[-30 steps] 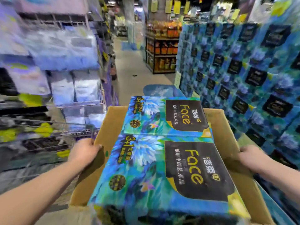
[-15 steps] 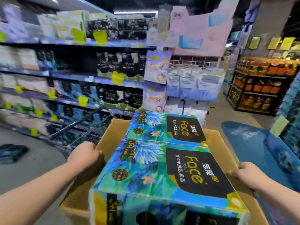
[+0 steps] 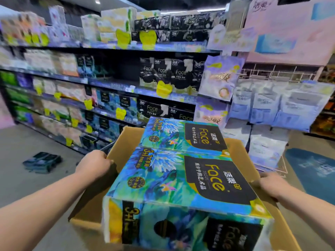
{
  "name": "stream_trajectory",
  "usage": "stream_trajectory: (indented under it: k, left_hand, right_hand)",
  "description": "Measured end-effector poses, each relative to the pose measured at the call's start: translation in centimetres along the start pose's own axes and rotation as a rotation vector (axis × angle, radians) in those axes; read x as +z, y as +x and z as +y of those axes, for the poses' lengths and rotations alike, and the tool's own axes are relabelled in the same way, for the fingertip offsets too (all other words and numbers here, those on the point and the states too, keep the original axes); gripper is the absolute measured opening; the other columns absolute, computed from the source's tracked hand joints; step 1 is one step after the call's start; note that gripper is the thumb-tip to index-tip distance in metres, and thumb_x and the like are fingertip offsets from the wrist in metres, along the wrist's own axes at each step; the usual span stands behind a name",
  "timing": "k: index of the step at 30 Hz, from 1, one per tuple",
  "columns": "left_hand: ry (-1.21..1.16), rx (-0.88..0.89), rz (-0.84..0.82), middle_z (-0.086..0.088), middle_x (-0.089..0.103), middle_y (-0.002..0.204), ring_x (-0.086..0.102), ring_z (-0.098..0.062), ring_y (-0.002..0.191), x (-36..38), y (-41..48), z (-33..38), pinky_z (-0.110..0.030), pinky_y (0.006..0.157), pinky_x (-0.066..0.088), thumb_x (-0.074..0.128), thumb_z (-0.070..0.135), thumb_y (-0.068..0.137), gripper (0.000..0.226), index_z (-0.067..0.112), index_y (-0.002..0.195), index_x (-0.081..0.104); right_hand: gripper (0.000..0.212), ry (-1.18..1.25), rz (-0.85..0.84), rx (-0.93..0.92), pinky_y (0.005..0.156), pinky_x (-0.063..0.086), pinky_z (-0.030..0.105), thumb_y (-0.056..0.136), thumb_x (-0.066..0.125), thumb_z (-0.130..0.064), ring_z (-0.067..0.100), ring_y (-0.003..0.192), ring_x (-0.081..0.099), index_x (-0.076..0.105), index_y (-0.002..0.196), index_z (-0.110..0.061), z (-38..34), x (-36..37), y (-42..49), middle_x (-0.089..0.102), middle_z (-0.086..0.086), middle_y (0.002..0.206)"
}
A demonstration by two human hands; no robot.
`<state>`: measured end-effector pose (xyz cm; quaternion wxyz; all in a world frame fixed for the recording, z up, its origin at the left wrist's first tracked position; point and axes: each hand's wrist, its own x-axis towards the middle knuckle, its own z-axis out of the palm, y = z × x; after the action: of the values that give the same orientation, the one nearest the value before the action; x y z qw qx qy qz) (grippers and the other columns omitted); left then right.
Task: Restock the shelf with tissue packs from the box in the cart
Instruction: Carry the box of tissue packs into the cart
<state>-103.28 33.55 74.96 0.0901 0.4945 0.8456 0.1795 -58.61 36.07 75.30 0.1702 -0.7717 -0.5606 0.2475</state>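
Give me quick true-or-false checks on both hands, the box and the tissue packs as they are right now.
1. The left hand grips the left edge of the cardboard box. True.
2. The right hand lifts a pack clear of the box. False: it grips the box's right edge.
3. A near tissue pack and a far tissue pack lie flat in the box, one behind the other. True.
4. Nothing lies on the floor. False: a dark object lies there at left.
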Motion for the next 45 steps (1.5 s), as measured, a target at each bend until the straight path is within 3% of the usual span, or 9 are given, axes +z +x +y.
stream_trajectory:
  k: [6,12,17,24,29,31,34,40,45]
  left_hand:
    - [-0.015,0.034,-0.033,-0.007,0.058,0.063,0.057,-0.026,0.065,2.3,7.2,4.1,-0.027,0.049,0.036,0.061,0.029,0.086,0.029,0.009,0.065,0.058]
    - [0.002,0.076,-0.103,-0.009,0.057,0.068,0.055,-0.027,0.071,5.9,13.9,9.5,-0.029,0.059,0.038,0.061,0.030,0.089,0.029,0.006,0.074,0.063]
    - [0.013,0.073,-0.164,-0.014,0.063,0.079,0.062,-0.031,0.082,10.0,16.5,11.8,-0.029,0.063,0.038,0.060,0.032,0.088,0.032,0.013,0.062,0.053]
    - [-0.010,0.127,-0.315,-0.020,0.063,0.070,0.061,-0.030,0.072,15.2,18.3,12.0,-0.031,0.059,0.033,0.062,0.024,0.088,0.044,0.016,0.049,0.043]
    - [-0.007,0.147,-0.454,-0.022,0.071,0.084,0.067,-0.031,0.083,19.1,20.0,11.2,-0.034,0.067,0.045,0.061,0.020,0.089,0.028,0.018,0.061,0.057]
    - [-0.018,0.102,-0.489,-0.016,0.070,0.079,0.067,-0.028,0.079,20.9,20.7,10.6,-0.030,0.061,0.043,0.062,0.023,0.086,0.022,0.017,0.065,0.064]
    - [0.004,0.049,-0.536,-0.015,0.069,0.080,0.068,-0.028,0.086,24.1,21.6,9.4,-0.029,0.061,0.041,0.060,0.027,0.089,0.022,0.014,0.072,0.068]
    - [0.041,-0.052,-0.589,-0.020,0.070,0.094,0.066,-0.030,0.091,29.3,21.9,8.2,-0.028,0.060,0.035,0.062,0.026,0.089,0.023,0.008,0.100,0.072]
    - [0.143,0.025,-0.625,-0.017,0.071,0.107,0.065,-0.031,0.102,33.5,22.6,7.4,-0.030,0.074,0.047,0.060,0.029,0.088,0.025,0.017,0.107,0.072]
  right_hand:
    - [0.015,-0.004,-0.017,0.011,0.047,0.036,0.023,0.084,0.064,-0.012,0.022,0.061,0.054,0.061,0.070,-0.006,-1.8,0.5,8.0,0.061,0.015,0.077]
    - [0.027,0.046,0.000,0.068,0.049,0.034,0.026,0.082,0.065,-0.009,0.019,0.060,0.053,0.054,0.058,-0.013,-0.6,1.7,14.7,0.056,0.004,0.060]
    - [0.018,0.053,-0.011,0.148,0.057,0.039,0.027,0.082,0.067,-0.014,0.028,0.079,0.061,0.062,0.065,-0.015,1.1,3.0,17.0,0.066,0.014,0.081]
    - [0.032,0.036,-0.049,0.303,0.049,0.034,0.024,0.083,0.067,-0.018,0.025,0.066,0.055,0.053,0.055,-0.020,3.7,5.8,18.3,0.054,-0.002,0.057]
    - [0.031,0.062,-0.086,0.404,0.044,0.033,0.021,0.085,0.064,-0.008,0.014,0.053,0.051,0.053,0.056,-0.015,5.3,9.4,18.5,0.054,0.002,0.055]
    - [0.012,0.071,-0.110,0.439,0.053,0.041,0.025,0.084,0.063,-0.009,0.024,0.066,0.063,0.069,0.074,-0.006,6.0,11.4,19.0,0.067,0.012,0.068]
    - [0.019,0.033,-0.141,0.498,0.065,0.041,0.029,0.086,0.062,-0.014,0.032,0.091,0.066,0.070,0.096,0.000,7.2,14.5,19.9,0.071,0.020,0.092]
    - [0.013,0.061,-0.190,0.610,0.067,0.044,0.025,0.090,0.060,-0.018,0.022,0.075,0.055,0.064,0.090,-0.005,8.2,18.8,21.7,0.061,0.015,0.087]
    - [0.027,0.135,-0.159,0.746,0.088,0.048,0.042,0.088,0.062,-0.020,0.040,0.100,0.061,0.064,0.109,-0.002,10.2,22.0,21.7,0.064,0.022,0.099]
